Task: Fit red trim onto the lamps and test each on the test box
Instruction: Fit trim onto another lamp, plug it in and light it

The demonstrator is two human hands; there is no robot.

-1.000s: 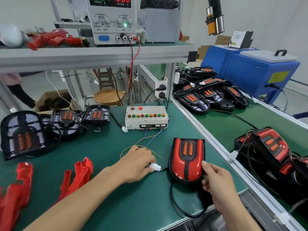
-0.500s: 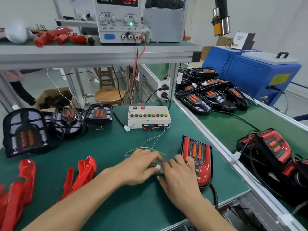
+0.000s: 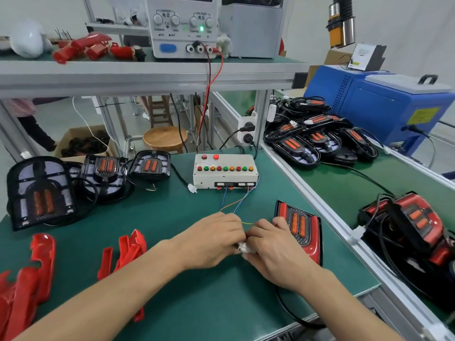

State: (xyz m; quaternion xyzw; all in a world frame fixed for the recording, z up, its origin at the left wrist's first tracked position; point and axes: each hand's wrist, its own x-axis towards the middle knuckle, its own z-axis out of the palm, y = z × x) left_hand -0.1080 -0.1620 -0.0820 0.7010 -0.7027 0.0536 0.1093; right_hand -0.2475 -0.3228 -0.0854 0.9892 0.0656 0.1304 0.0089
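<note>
A lamp with red trim lies on the green mat just right of my hands. My left hand and my right hand meet in front of me, both pinching small white connectors between their fingertips. Thin coloured wires run from there back to the white test box with its row of coloured buttons. Loose red trim pieces lie at the left. Untrimmed black lamps sit at the far left.
A power supply stands on the upper shelf, its red and black leads hanging down. A pile of black lamps and trimmed red lamps lie on the right conveyor. A blue machine stands behind. The lamp's black cable loops over the mat's front edge.
My right hand left the lamp and came to the connector beside my left hand. The lamp now lies tilted to the right of both hands.
</note>
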